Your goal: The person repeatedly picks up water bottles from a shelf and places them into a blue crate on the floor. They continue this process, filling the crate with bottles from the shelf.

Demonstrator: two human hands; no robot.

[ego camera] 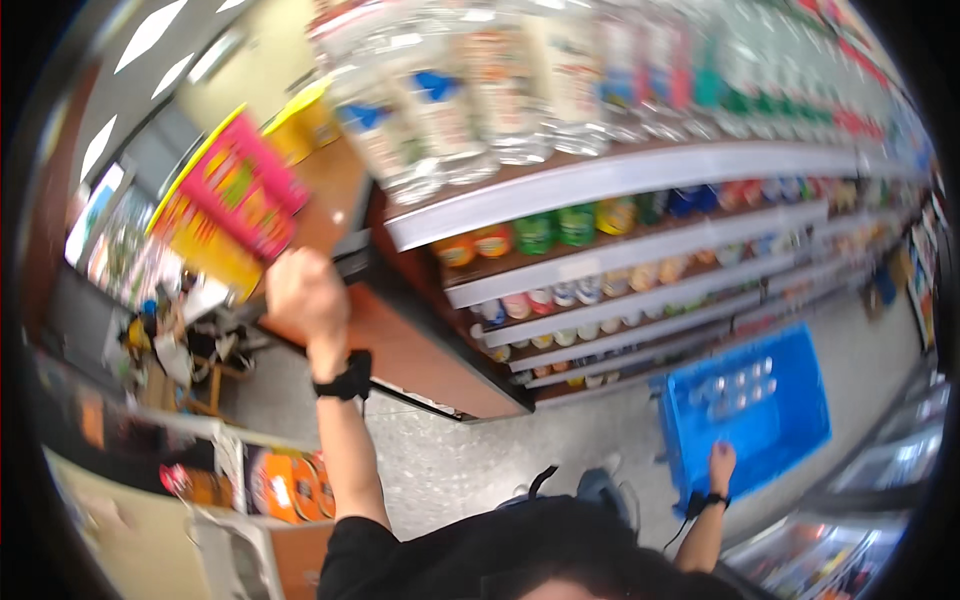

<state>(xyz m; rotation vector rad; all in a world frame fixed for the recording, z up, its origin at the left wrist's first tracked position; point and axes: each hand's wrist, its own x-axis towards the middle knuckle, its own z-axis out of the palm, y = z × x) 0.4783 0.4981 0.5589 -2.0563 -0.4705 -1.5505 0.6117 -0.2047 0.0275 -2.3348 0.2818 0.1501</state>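
My left hand [307, 296] is raised at the end of a wooden counter [330, 187], its fingers curled. It is beside a pink printed container [244, 187] and a yellow one [206, 244], touching or nearly so. Blur hides whether it grips either. Lower right, my right hand [721, 459] appears as a closed fist above a blue plastic crate [795, 435], with nothing visible in it. Several clear, shiny items [735, 386] show in the crate, too blurred to name. Both wrists wear black bands.
Shop shelving [600, 169] runs along the far side, with clear bottles [517, 90] on top and jars or tubs [536, 229] below. Orange packages [292, 484] stand at lower left. Cluttered goods [172, 345] lie beyond the counter. Grey floor [450, 457] lies before me.
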